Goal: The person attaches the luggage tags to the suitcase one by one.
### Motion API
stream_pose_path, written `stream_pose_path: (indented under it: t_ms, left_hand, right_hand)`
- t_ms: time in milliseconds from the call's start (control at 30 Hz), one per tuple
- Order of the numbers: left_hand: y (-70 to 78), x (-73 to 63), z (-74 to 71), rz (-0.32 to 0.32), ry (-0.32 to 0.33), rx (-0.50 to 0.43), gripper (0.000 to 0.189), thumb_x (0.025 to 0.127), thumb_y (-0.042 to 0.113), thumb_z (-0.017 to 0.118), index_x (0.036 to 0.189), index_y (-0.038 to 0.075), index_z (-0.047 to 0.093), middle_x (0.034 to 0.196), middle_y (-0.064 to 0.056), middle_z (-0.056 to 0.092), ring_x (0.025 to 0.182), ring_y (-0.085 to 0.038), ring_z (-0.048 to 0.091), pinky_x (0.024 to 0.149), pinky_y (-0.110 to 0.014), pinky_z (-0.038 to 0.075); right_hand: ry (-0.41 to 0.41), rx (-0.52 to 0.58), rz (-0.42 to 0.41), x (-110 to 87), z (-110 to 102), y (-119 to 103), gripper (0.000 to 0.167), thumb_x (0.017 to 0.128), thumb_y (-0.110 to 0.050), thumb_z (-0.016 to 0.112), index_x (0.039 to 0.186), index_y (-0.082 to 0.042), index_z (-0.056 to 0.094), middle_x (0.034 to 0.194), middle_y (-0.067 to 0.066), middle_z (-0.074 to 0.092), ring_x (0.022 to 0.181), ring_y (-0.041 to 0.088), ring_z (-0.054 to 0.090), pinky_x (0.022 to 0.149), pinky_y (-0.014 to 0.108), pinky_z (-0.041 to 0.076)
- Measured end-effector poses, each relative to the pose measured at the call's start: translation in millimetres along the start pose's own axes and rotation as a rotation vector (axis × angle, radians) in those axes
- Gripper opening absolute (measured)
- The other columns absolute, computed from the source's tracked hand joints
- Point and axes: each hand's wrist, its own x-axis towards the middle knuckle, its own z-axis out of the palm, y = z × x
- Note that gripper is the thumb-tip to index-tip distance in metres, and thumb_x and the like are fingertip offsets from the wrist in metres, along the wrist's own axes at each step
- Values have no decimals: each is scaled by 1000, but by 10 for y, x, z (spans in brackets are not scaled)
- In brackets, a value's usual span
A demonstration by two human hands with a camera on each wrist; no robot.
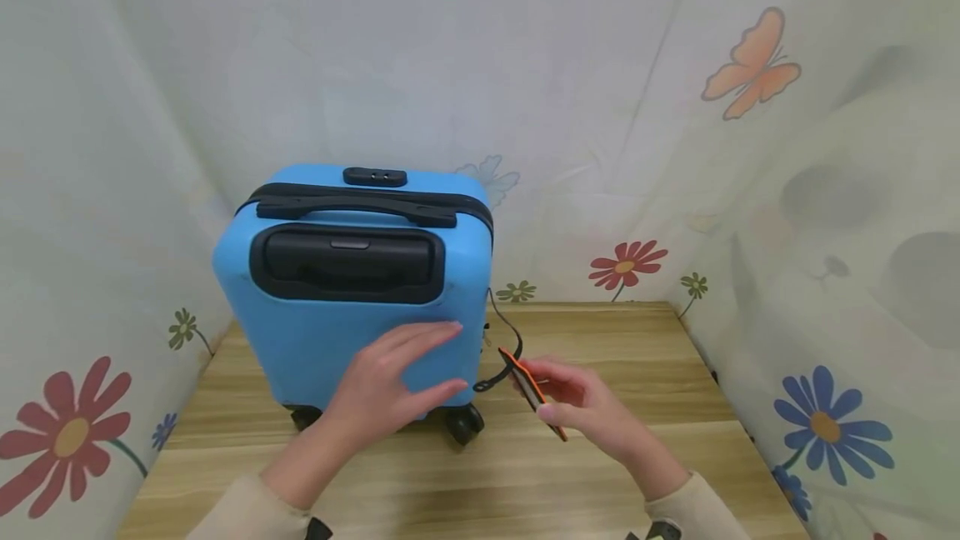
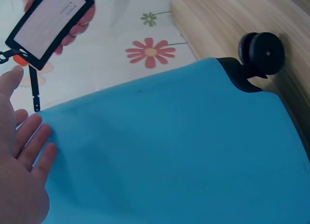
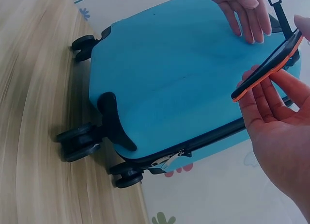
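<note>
A blue suitcase [image 1: 352,332] with black trim stands upright on its wheels. To its right, my right hand [image 1: 588,407] pinches a luggage tag [image 1: 532,394] between thumb and fingers. The tag has a black frame, an orange edge and, in the left wrist view, a pale card [image 2: 51,18] in its window. A black strap [image 1: 517,340] with a buckle hangs from the tag. My left hand [image 1: 390,373] is held before the suitcase's front, fingers extended and thumb apart, with nothing in it. Whether its fingertips touch the shell I cannot tell.
The suitcase stands on a wood-grain table [image 1: 600,490]. A flower-and-butterfly print curtain [image 1: 570,107] hangs behind and at both sides. On top are a black carry handle [image 1: 356,208] and a combination lock [image 1: 375,177]. A black wheel [image 1: 463,423] juts out near the front.
</note>
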Motion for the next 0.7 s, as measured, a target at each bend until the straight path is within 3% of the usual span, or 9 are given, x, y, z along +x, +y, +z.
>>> stream_pose_path:
  t_ms: [233,700]
  left_hand:
    - [71,87,31,-55,-48,-30,61,85,37,92,139,19,72,138,3,72,128,-21,68,100,-47,59]
    - [103,186,178,-50,-39,-56,41,91,24,87,131,19,77,125,3,77,117,-19,73,95,-44,60]
  right_hand:
    - [7,-4,21,-8,-13,-24,45,105,-5,64,149,5,57,138,6,66,127,21,66,104,31,53]
    - [-21,11,16,-20,-55,-35,44,106,-4,62,148,8,56,139,7,66,125,21,66,104,30,53]
